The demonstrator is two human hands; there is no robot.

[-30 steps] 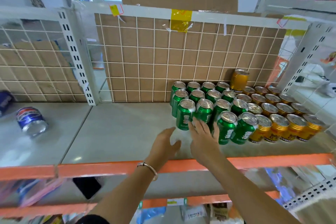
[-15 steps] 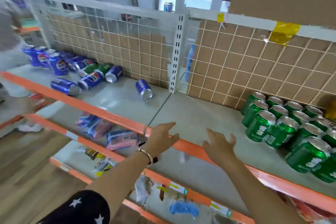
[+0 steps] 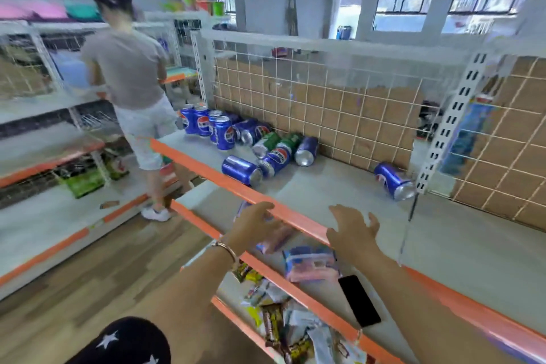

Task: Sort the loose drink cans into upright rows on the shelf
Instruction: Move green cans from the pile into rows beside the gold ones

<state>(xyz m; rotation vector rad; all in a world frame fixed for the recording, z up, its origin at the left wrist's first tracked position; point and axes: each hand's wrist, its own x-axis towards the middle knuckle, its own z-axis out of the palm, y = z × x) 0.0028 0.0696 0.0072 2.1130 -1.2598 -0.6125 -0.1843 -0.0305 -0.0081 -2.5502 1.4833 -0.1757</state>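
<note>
Loose cans (image 3: 273, 156) lay tipped in a heap at frame centre on the shelf (image 3: 325, 189), blue with two green. Upright blue cans (image 3: 206, 127) stood just left of them. A lone blue can (image 3: 394, 180) lay apart, centre right. Lower centre, the left hand (image 3: 255, 224) and right hand (image 3: 350, 233) hovered at the orange rail (image 3: 206, 165), fingers spread, holding nothing.

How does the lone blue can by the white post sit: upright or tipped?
Tipped: the blue can lies on its side, silver end showing.
</note>
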